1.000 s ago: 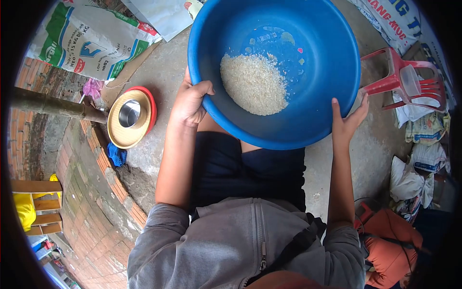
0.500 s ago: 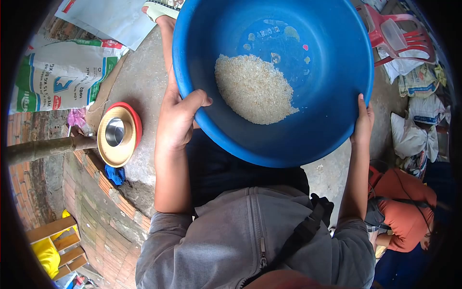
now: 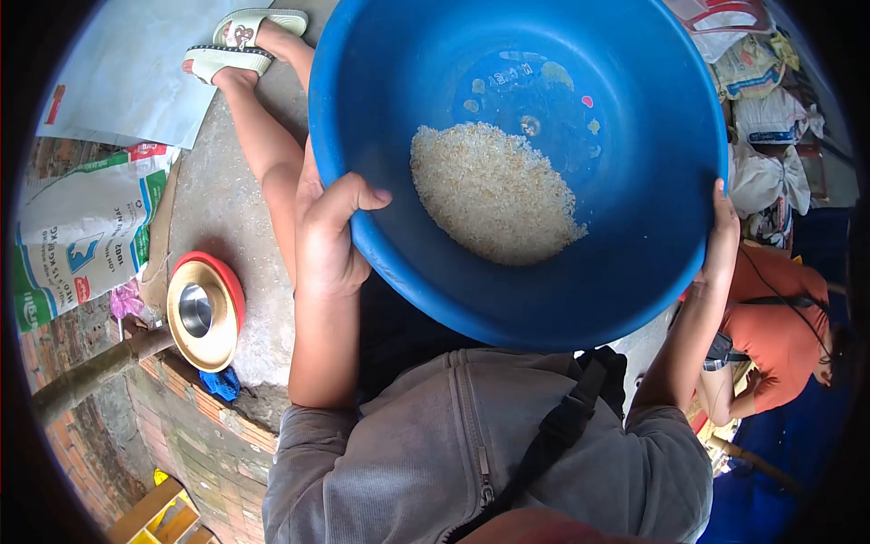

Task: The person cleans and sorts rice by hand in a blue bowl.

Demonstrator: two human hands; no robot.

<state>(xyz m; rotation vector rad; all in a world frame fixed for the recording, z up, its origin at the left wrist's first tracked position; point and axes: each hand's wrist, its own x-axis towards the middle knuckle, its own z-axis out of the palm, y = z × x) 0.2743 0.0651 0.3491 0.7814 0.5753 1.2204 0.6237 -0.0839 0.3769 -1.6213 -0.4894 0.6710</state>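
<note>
A large blue basin fills the upper middle of the head view, held up in front of my chest. Inside it, a pile of whitish rice-like grains lies on the bottom toward the near left side. My left hand grips the basin's left rim, the thumb bent over the edge and the fingers hidden beneath. On the right side, my right hand is closed on the rim, mostly against the outer wall.
At left, a metal bowl sits within a tan dish and a red one. A printed sack, a bamboo pole and sandalled feet are further out. Another person in orange bends at right, near several sacks.
The basin and both hands sit slightly lower in view, and the basin looks larger. The surroundings have shifted; more of the sandalled feet shows at upper left, and the red chair has mostly left view.
</note>
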